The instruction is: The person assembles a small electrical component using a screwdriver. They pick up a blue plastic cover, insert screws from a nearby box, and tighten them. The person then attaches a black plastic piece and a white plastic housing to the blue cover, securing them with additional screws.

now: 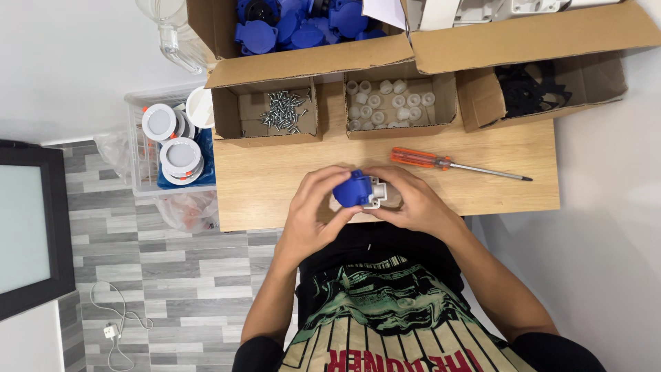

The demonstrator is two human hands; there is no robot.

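Blue-lidded socket part [358,189]: gripped by left hand [313,207] and right hand [411,201], fingers curled shut around it. Mid-assembly, judged. Screwdriver [454,164] at two o'clock; screws [282,110] at eleven.

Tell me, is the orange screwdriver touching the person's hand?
Apart. The head view shows the screwdriver lying on the wooden table with a strip of bare wood between its orange handle and the right hand, which holds the blue and white part.
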